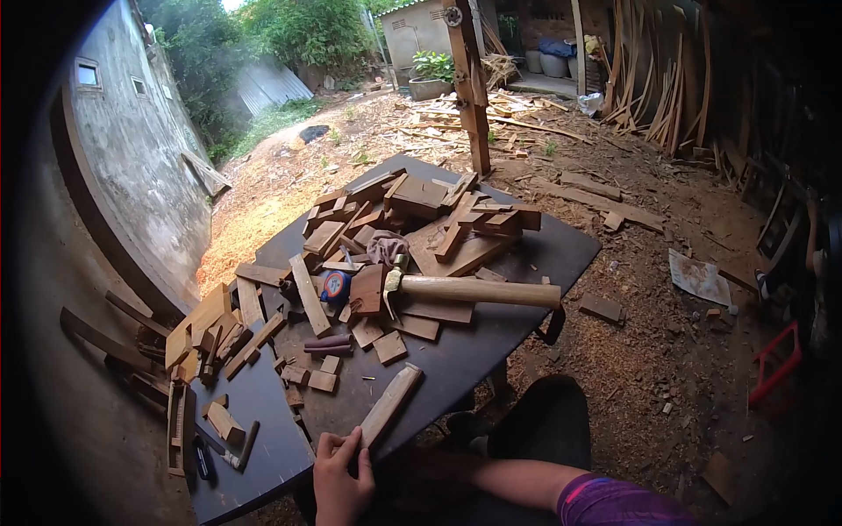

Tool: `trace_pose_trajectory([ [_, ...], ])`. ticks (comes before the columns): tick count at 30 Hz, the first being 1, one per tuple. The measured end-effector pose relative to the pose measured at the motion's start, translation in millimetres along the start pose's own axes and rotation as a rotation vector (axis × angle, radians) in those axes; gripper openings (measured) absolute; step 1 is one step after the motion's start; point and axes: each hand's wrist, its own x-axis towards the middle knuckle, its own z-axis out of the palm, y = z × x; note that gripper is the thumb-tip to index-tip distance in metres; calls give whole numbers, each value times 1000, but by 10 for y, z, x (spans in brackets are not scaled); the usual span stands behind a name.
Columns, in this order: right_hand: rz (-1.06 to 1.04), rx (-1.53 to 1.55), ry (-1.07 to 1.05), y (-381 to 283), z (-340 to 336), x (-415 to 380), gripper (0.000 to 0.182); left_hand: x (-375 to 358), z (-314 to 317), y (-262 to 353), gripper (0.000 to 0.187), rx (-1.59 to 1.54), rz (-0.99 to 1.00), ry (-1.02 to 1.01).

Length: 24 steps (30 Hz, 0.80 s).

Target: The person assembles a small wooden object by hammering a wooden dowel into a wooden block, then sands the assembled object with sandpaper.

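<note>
My left hand (342, 478) is closed on the near end of a short wooden strip (392, 405), pinching it between thumb and fingers. The strip lies slanted over the front edge of the dark tabletop (465, 355). My right forearm (517, 480), in a purple sleeve, reaches left into shadow below the table edge, where the right hand is hidden. Beyond the strip, a claw hammer (474, 289) rests on wood blocks, its handle pointing right. Left of its head are a blue tape measure (335, 286) and a crumpled cloth (386, 247).
Wood offcuts (421, 197) are heaped across the far tabletop. Two dark red cylinders (329, 345) lie among small blocks. A wooden post (470, 96) stands behind the table. Wood shavings cover the ground, and a red frame (775, 366) stands at the right.
</note>
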Motion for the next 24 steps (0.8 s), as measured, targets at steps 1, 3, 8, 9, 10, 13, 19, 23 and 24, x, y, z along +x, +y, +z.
trace_pose_trajectory([
  [1,-13,-17,3,18,77,33,44,5,-3,-1,37,-10,1,-9],
  [3,-37,-51,6,23,121,-14,44,11,-21,6,38,-22,-4,-29],
  [8,-76,-140,13,-2,-196,128,45,12,-4,-47,38,-44,-14,-30],
  [9,-81,-160,15,5,-283,117,45,12,1,-57,38,-68,-33,-33],
  [10,-86,-181,19,-8,-302,181,45,12,0,-54,38,-72,-32,-35],
  [13,-105,-245,29,-14,-311,257,46,13,-23,-26,39,-45,7,-22],
  [19,-150,-371,43,91,-42,323,47,21,-35,-15,39,-66,-30,-46],
  [23,-182,-449,55,196,350,399,48,7,-5,-55,38,-60,1,-16],
  [24,-190,-469,59,239,409,337,48,8,0,-62,38,-48,13,-12],
])
